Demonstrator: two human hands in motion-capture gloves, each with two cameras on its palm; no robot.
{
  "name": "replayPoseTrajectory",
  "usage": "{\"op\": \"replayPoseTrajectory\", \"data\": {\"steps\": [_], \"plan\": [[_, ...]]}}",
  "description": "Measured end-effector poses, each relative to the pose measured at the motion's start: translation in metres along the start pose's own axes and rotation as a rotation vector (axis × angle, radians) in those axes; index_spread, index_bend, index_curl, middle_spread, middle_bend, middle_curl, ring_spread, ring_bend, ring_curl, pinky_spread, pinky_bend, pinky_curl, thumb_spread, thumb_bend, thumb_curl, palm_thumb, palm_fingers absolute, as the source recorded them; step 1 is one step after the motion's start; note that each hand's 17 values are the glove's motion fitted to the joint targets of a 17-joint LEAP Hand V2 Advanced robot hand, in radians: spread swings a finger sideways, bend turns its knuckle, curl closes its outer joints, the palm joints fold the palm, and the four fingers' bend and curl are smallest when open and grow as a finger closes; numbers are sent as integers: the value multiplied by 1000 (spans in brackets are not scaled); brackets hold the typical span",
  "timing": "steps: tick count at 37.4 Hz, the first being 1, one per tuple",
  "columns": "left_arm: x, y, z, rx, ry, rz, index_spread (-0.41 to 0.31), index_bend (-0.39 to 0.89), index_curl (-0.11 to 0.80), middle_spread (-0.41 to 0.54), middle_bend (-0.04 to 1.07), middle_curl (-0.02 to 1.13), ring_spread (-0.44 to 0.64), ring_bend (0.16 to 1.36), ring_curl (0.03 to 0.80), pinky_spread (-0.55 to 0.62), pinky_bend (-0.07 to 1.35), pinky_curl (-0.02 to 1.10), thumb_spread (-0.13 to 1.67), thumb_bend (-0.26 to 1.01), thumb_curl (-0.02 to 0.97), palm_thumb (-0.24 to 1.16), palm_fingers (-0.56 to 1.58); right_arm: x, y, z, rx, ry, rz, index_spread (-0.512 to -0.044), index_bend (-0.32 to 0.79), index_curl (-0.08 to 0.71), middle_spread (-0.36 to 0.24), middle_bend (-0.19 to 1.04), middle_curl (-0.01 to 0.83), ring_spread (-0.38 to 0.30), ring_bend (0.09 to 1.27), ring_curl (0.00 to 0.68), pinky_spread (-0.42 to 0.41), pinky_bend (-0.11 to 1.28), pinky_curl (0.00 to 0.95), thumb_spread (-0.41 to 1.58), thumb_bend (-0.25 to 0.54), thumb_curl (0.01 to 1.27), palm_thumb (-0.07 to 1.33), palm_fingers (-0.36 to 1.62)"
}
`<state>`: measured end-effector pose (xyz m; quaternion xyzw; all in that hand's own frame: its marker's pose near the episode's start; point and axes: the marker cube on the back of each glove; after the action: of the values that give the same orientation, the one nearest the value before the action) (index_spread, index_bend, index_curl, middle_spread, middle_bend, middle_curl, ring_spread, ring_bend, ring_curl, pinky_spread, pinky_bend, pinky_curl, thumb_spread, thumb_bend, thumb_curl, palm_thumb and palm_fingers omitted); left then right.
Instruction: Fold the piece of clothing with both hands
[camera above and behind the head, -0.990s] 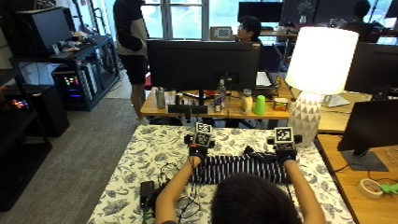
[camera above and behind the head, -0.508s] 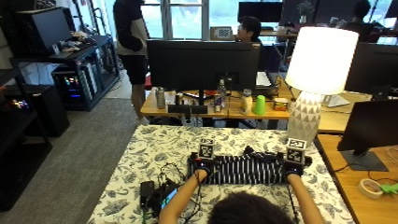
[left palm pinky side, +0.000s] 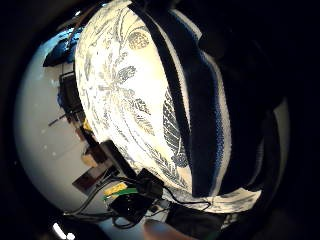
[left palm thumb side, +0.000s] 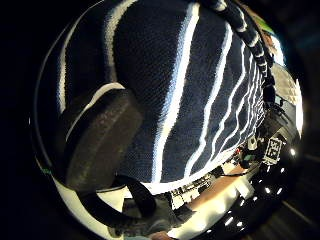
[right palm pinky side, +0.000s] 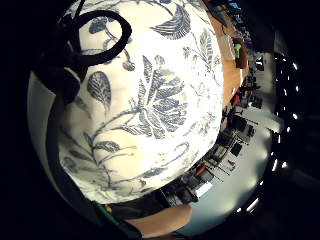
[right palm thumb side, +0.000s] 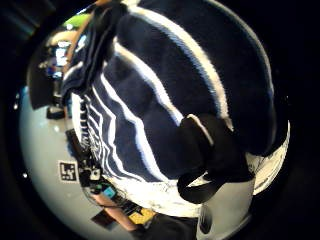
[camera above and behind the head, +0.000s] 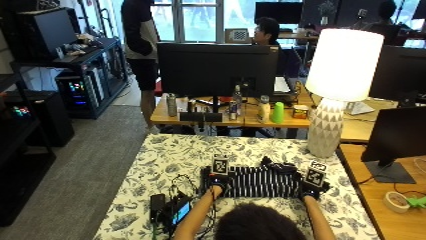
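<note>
- Compared with a moment ago, both hands are now nearer to the person, and the striped garment (camera above and behind the head: 256, 182) – dark blue with thin white stripes – lies as a shorter band across the table (camera above and behind the head: 166, 155), so one fold from the far edge toward the body seems to be made.
- The left hand (camera above and behind the head: 219, 181) is on the left end of the band and the right hand (camera above and behind the head: 311, 189) on the right end; the palm views show the knit filling the space under both palms, with a gloved finger (left palm thumb side: 97, 145) curled onto the cloth, so I judge each hand pinches its end of the garment.
- The garment rests on the leaf-patterned tablecloth (camera above and behind the head: 266, 150), near the edge where the person sits, between the two forearms.
- A dark lump of cloth (camera above and behind the head: 278, 166) – maybe a sleeve or collar – sticks out at the far edge of the band; it probably needs tucking before the next fold.
- To the left of the garment lie a black device with a lit screen (camera above and behind the head: 178, 212) and loose cables (camera above and behind the head: 180, 182), just beside the left forearm; they could catch the cloth if it is swung that way.
- A tall white lamp (camera above and behind the head: 336, 90) stands at the far right corner of the table, well apart from the garment.
- Behind the table a desk carries a large monitor (camera above and behind the head: 216, 62), bottles and a green cup (camera above and behind the head: 277, 112); these do not hinder the folding.
</note>
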<state>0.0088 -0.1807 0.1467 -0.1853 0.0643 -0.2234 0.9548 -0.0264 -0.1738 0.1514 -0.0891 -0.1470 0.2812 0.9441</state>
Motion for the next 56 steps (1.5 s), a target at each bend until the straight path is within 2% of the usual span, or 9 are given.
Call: {"op": "replayPoseTrajectory", "data": {"steps": [6,12,19,27,34,42,48,54,56], "plan": [[1,1,0,-8,-17,-13,-30,121,226,257,165,249,366,582,356,294,756,418,1233,-15,149,83,106,-2,-7,1,110,-20,5,-183,-19,6,-34,325,445,-107,748,436,-150,889,412,1199,60,252,683,733],[1,4,1,-40,-21,-4,-28,122,227,266,174,257,374,593,352,310,769,409,1227,-14,159,80,110,-5,-36,-15,448,-46,-27,-154,11,9,-67,348,451,-165,772,439,-237,903,414,1167,91,280,805,926],[-1,4,-3,-47,-46,0,-27,121,228,264,171,262,371,613,347,304,783,403,1221,-15,168,76,124,-23,-27,-19,465,-72,-104,-166,67,43,-125,347,459,-220,787,453,-287,872,419,1074,143,337,992,1113],[-5,3,-13,-87,-20,29,-27,114,224,248,174,271,341,632,343,261,802,395,1206,-10,181,90,156,-21,-22,-41,448,-80,-81,-185,106,94,-154,351,472,-229,758,461,-302,846,429,910,97,396,1050,1175],[-24,7,-48,-28,62,-16,-24,114,223,243,167,273,316,641,340,211,823,392,1205,-9,193,116,174,-62,-70,-64,451,-134,-154,-198,120,136,-158,353,480,-228,719,459,-298,824,434,748,32,450,1055,1178],[-70,39,-106,104,109,-50,-10,128,226,232,169,277,286,660,337,181,818,382,1225,-10,195,127,207,-150,-5,-114,599,-131,-312,-213,137,185,-161,355,488,-229,681,459,-285,782,435,526,-19,525,1059,1182],[-119,49,-125,146,77,-81,-5,146,238,223,167,277,277,655,331,172,805,373,1243,-11,195,128,245,-262,41,-99,677,-76,-470,-223,137,216,-164,364,497,-229,663,463,-279,762,441,407,-25,571,1067,1187],[-163,66,-105,-204,103,-6,-8,165,262,215,157,274,279,635,322,176,785,365,1257,-11,196,130,269,-356,134,-34,595,25,-691,-230,142,244,-166,372,505,-232,651,469,-276,734,444,328,-29,605,1062,1184],[-180,71,-102,-165,99,-45,-8,161,267,214,155,272,280,631,320,177,781,363,1263,-10,196,131,272,-374,172,-8,447,23,-789,-234,131,248,-167,373,507,-233,647,471,-271,731,446,309,-38,612,1042,1176]]}}
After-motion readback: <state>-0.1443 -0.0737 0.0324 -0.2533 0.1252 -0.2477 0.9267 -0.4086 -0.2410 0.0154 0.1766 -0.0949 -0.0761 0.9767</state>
